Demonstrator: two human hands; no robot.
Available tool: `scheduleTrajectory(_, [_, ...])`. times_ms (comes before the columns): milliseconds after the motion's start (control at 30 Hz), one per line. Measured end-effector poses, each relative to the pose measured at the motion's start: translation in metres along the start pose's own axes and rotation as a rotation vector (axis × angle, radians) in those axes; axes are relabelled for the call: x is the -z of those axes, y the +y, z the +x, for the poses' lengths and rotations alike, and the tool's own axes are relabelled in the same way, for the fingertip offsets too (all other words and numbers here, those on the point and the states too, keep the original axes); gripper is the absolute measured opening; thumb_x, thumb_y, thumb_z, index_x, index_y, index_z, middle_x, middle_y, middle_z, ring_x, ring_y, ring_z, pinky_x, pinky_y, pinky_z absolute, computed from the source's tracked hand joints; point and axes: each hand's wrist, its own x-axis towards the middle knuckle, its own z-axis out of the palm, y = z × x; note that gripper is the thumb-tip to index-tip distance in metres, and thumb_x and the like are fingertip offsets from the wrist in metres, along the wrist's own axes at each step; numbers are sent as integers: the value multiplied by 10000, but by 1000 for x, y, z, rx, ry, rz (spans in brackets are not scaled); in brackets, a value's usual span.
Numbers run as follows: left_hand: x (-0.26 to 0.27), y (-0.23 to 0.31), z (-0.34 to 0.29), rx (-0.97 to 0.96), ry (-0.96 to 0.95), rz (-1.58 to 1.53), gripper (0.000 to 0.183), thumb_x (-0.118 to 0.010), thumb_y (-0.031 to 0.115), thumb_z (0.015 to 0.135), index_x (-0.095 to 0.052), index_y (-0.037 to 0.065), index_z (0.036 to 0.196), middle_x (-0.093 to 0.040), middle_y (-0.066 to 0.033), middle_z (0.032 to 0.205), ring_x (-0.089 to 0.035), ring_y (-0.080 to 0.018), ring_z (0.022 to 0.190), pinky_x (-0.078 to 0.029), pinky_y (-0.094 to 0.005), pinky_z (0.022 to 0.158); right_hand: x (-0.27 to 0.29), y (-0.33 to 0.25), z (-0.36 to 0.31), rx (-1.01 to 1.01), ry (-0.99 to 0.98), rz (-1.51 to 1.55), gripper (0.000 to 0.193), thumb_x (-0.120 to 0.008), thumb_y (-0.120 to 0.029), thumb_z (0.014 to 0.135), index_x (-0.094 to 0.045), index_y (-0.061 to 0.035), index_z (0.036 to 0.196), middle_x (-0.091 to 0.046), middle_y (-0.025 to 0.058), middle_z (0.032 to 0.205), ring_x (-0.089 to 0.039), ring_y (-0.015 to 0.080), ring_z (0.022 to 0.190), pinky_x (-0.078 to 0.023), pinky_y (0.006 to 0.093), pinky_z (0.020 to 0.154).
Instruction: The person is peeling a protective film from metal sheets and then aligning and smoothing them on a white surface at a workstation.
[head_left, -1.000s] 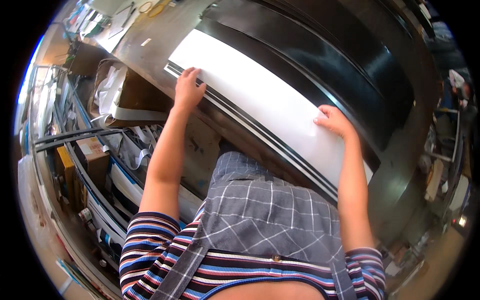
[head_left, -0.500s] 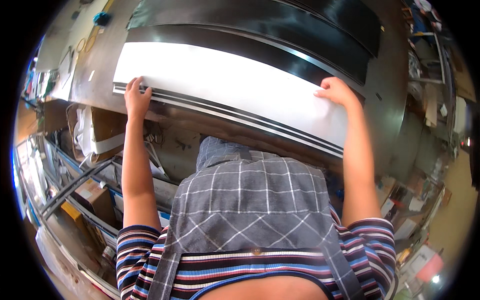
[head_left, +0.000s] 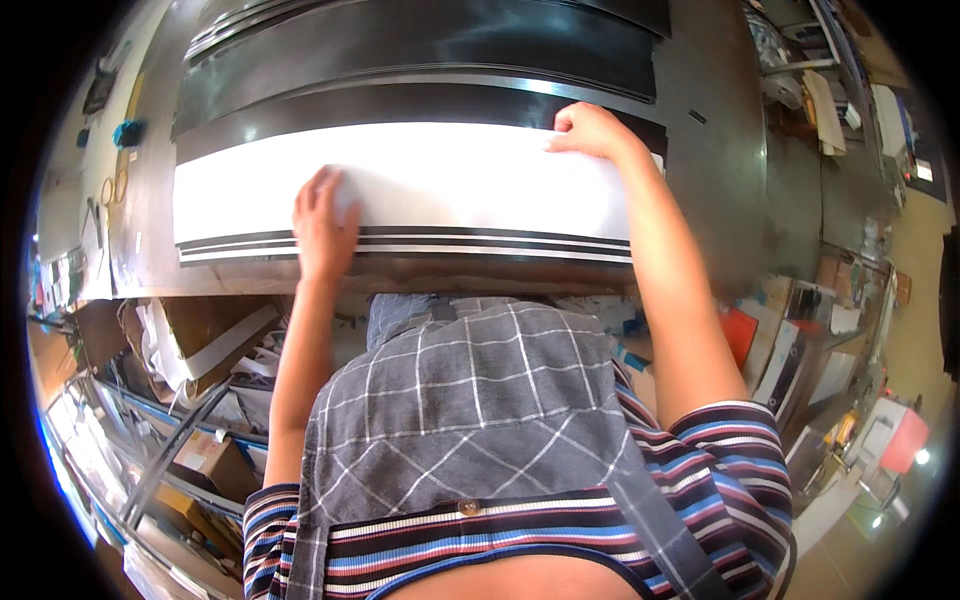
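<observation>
A long white sheet (head_left: 450, 180) lies across the workbench in front of me, over a black sheet whose dark strip shows along its far side. Black and white stripes run along its near edge. My left hand (head_left: 328, 228), slightly blurred, rests on the left half of the white sheet with fingers apart, its palm over the striped edge. At the far edge toward the right, my right hand (head_left: 592, 132) is bent, thumb on the white face and fingers curled at the rim, closed on the sheet. Its fingertips are partly hidden.
Several glossy black sheets (head_left: 420, 50) lie stacked beyond the white one on the metal bench (head_left: 715, 190). Scissors (head_left: 115, 187) and a blue tuft (head_left: 127, 133) are at the left. Below left are a cardboard box (head_left: 225, 335) and shelving; cluttered racks stand at the right.
The white sheet now appears level rather than slanting down to the right. My left hand has shifted inward along the sheet, and my right hand sits further left and farther away.
</observation>
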Motion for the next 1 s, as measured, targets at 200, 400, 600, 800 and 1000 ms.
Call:
scheduleTrajectory(200, [-42,104,15,-348,-273,-139,561,-672,215,801,-485,105,1319,-379,-147,1437,-321,-327,1350,-247,-478,1116,-9,-21,-1,-38,67,-82,358,-771,-354,670,-692,-57,851,-676,119,844,-644,254,807,-502,376,731])
scheduleTrajectory(400, [-52,130,12,-387,-414,32,687,-576,420,865,-307,215,1464,-207,-90,1549,-155,-277,1441,-112,-484,1163,-36,-40,-13,-232,303,-196,597,-771,-390,645,-558,2,1042,-662,176,943,-629,334,918,-489,421,783])
scheduleTrajectory(600, [-55,126,15,-419,-417,106,740,-592,447,838,-329,139,1456,-231,-105,1542,-156,-280,1442,-115,-498,1155,-131,-86,-22,50,738,-10,649,-472,-420,926,-366,12,1399,-305,229,1485,-222,365,1411,-121,546,1136])
scheduleTrajectory(800, [-49,108,17,-261,-367,159,748,-591,420,852,-295,119,1469,-215,-125,1546,-160,-295,1441,-133,-494,1150,-122,-19,-72,-251,756,-151,784,-456,-500,923,-256,55,1439,-217,245,1516,-162,364,1430,-112,556,1132])
scheduleTrajectory(1000, [-25,-39,18,232,-142,294,778,-497,496,901,-219,65,1487,-171,-155,1556,-122,-300,1448,-104,-470,1154,-123,19,-89,-450,758,-158,864,-515,-509,883,-160,7,1479,-118,230,1546,-80,355,1445,-34,519,1153])
